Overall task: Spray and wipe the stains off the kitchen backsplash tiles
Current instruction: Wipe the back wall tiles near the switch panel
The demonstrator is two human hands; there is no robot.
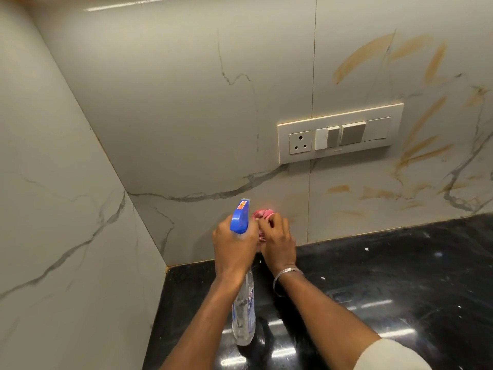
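Observation:
My left hand (233, 248) grips the neck of a clear spray bottle (243, 316) with a blue trigger head (240, 217), its nozzle aimed at the wall. Right beside it, my right hand (277, 244) holds a bunched pink cloth (262, 214) against the lower backsplash tile (186, 129). Brownish-orange stains (360, 57) streak the marble-look tiles above and right of the switch plate, with more smears (378, 193) low on the wall near the counter.
A cream switch plate (340, 133) with a socket and several switches sits on the back wall. A glossy black countertop (400, 276) with white specks runs below. A side wall of tile (53, 209) closes off the left corner.

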